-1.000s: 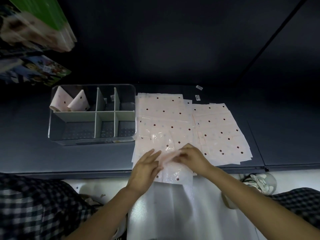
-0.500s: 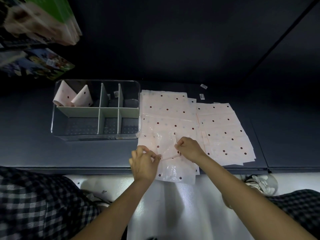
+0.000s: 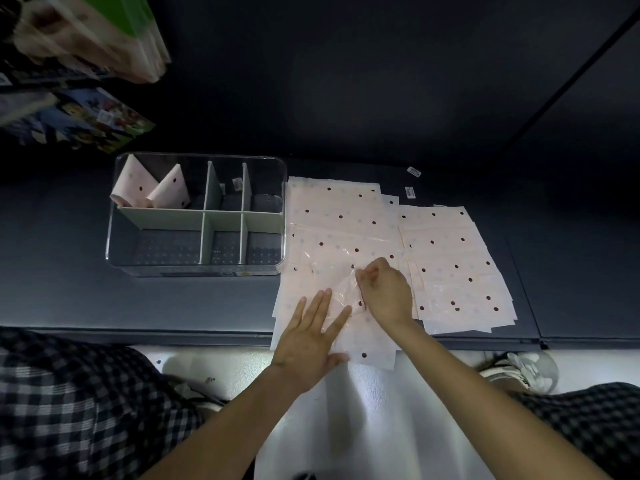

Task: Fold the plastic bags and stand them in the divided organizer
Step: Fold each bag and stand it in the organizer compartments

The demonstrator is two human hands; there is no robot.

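The pale pink, dotted plastic bag (image 3: 346, 299) being worked lies on top of the nearer stack at the front edge of the dark grey table (image 3: 173, 299), just right of the clear divided organizer (image 3: 197, 216). The left hand (image 3: 308, 337) lies flat on it, fingers straight and spread, pinning the film. The right hand (image 3: 388, 289) has its fingers curled, pinching a raised fold of the same bag. To crease well, I'd say the flat hand should hold the slippery film while the pinch draws the edge over squarely, then press the air out. Two folded pink triangles (image 3: 152, 188) already stand in the organizer's far-left compartment. A second stack of dotted pink bags (image 3: 453, 265) lies to the right.
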